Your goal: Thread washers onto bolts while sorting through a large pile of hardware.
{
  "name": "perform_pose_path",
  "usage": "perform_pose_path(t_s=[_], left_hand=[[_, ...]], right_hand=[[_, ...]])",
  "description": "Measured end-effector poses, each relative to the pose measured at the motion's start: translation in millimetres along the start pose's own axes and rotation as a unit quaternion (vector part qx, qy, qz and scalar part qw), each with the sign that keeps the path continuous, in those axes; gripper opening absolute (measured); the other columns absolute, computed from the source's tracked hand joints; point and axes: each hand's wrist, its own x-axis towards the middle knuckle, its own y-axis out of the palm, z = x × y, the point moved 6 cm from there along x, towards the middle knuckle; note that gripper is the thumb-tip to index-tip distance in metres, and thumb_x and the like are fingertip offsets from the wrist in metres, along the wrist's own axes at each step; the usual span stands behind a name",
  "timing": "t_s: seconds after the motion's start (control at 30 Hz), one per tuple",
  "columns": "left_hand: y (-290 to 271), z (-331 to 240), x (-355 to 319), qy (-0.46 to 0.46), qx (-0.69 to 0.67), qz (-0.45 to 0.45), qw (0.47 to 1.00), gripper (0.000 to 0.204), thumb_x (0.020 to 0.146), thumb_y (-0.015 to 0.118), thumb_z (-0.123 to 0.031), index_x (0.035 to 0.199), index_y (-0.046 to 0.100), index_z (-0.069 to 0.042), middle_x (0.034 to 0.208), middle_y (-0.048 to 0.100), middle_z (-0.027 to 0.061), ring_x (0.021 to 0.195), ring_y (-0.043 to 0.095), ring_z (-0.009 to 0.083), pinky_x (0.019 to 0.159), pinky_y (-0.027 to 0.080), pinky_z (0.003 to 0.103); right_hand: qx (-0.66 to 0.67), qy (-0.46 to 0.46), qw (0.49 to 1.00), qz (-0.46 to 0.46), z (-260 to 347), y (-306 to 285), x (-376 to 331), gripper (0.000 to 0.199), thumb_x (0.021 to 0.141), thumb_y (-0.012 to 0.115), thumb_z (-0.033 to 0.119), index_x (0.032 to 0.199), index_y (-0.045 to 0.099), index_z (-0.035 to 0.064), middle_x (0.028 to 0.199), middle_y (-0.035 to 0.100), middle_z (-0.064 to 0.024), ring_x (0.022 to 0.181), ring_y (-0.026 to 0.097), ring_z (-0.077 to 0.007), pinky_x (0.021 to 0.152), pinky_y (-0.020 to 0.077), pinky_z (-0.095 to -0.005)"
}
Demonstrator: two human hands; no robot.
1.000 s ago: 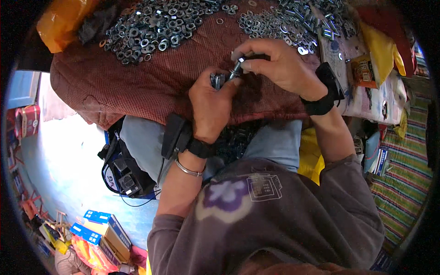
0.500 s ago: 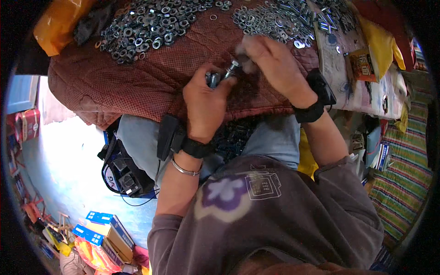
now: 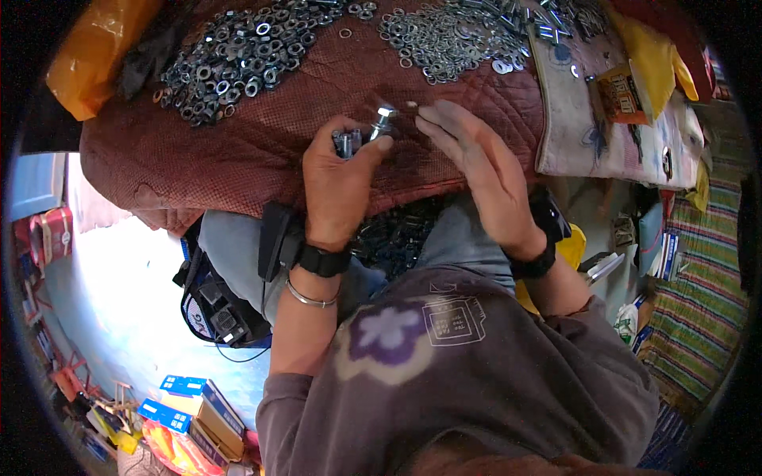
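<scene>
In my left hand (image 3: 337,186) are several shiny metal bolts. A hex-headed bolt (image 3: 384,119) sticks up between thumb and fingers, with what looks like a nut or washer around its shank. More bolts (image 3: 347,143) are bunched in the curled fingers, their lower ends hidden by the palm. Just right of the upright bolt, my right hand (image 3: 486,170) has its fingers stretched out flat, apart from the bolt and with nothing visible in them. A small blurred pale spot shows by its fingertips; I cannot make out what it is.
A heap of hex nuts (image 3: 238,67) lies at the far left of the reddish-brown quilted cloth (image 3: 198,151). Flat washers (image 3: 444,40) are piled at the far middle, and bolts (image 3: 553,24) beyond them at the right. Dark pieces (image 3: 397,234) lie between my knees.
My right hand has come nearer and its fingers have straightened, moving off from beside the bolt. My left hand, still gripping the bolts, sits slightly farther left in the picture.
</scene>
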Motion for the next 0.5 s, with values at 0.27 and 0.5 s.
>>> perform_pose_path(t_s=[0.27, 0.5], left_hand=[[13, -5, -4, 0.007, 0.001, 0.061, 0.998, 0.014, 0.074, 0.066, 0.001, 0.075, 0.053, -0.004, 0.068, 0.051, -0.0054, 0.063, 0.043, 0.0016, 0.055, 0.037, 0.018], [6, -1, -2, -0.022, 0.025, 0.037, 0.999, 0.015, 0.074, 0.068, -0.001, 0.076, 0.053, -0.003, 0.068, 0.050, -0.0064, 0.062, 0.043, 0.0015, 0.054, 0.036, 0.018]], right_hand=[[-0.013, 0.022, 0.998, 0.058, -28, 10, 44, 0.039, 0.094, 0.039, 0.014, 0.128, 0.038, -0.0051, 0.127, 0.046, -0.0180, 0.116, 0.046, -0.0259, 0.099, 0.0337, -0.0341], [-0.065, 0.023, 0.995, 0.072, -14, 28, -15, 0.046, 0.093, 0.037, 0.013, 0.134, 0.025, -0.0021, 0.138, 0.030, -0.0202, 0.121, 0.041, -0.0300, 0.101, 0.0310, -0.0350]])
